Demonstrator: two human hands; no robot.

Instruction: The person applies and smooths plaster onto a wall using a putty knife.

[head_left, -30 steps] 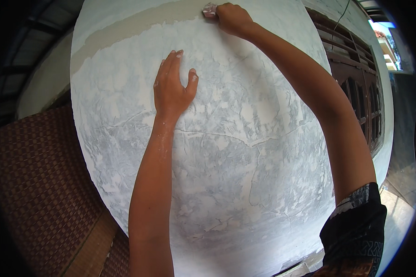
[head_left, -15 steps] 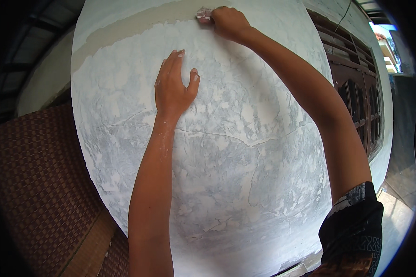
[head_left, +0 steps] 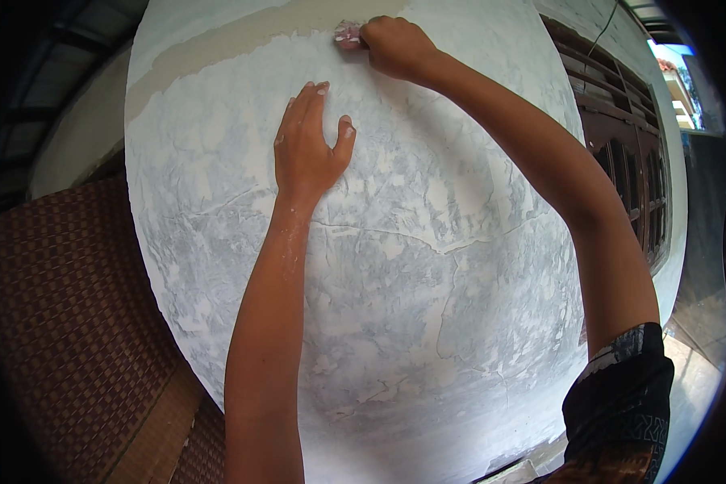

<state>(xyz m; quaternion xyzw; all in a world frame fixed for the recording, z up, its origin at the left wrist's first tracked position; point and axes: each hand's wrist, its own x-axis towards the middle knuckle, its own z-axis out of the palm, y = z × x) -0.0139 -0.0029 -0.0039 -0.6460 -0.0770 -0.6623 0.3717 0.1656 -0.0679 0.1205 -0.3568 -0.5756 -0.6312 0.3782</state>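
A white, patchy wall [head_left: 387,306] with fine cracks fills the middle of the view. High on it, my right hand [head_left: 401,50] is closed around a small flat pinkish tool [head_left: 348,35] smeared with white. The tool meets the wall just below a beige, unpainted-looking band [head_left: 226,40]; its handle is hidden in my fist. Lower and to the left, my left hand [head_left: 308,149] rests against the wall, holding nothing. Its fingers point upward with the thumb apart, and white smudges mark the fingertips.
Brown woven matting [head_left: 64,323] stands along the left side, with a flat wooden strip [head_left: 153,427] near its lower edge. On the right, a brown wooden window [head_left: 621,153] with slats and panes is set into the adjoining wall. A wire [head_left: 603,28] hangs in front of it.
My right hand and the pinkish tool have shifted slightly left and down along the wall. My left hand keeps its place on the wall, while the whole view has moved a little.
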